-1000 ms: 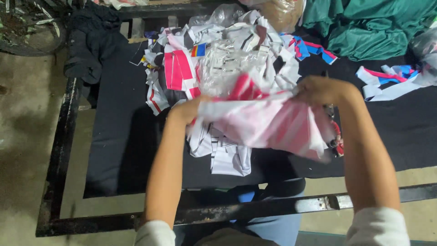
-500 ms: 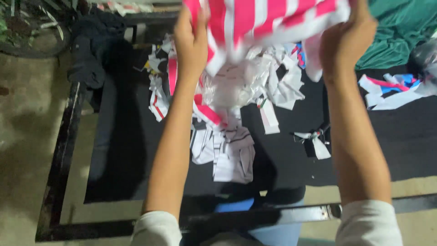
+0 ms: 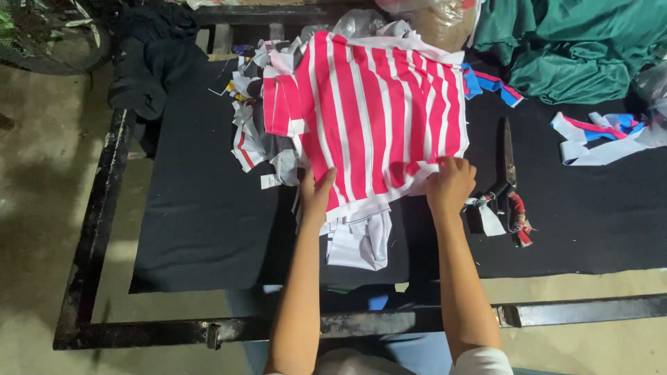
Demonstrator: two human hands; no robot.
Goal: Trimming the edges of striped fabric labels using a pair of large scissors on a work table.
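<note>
On the black cloth-covered table (image 3: pixel 201 215), the pink-and-white striped fabric piece (image 3: pixel 375 111) now lies spread flat atop the pile of white cut pieces (image 3: pixel 264 132); half a second ago it was held up in the air. Left hand (image 3: pixel 316 191) and right hand (image 3: pixel 451 184) press open-palmed on its near edge. Scissors (image 3: pixel 509 177) lie just right. No containers show except a plastic bag (image 3: pixel 431 17), contents unclear.

A single head-worn camera looks steeply down, close over the black-covered table (image 3: pixel 208 222).
</note>
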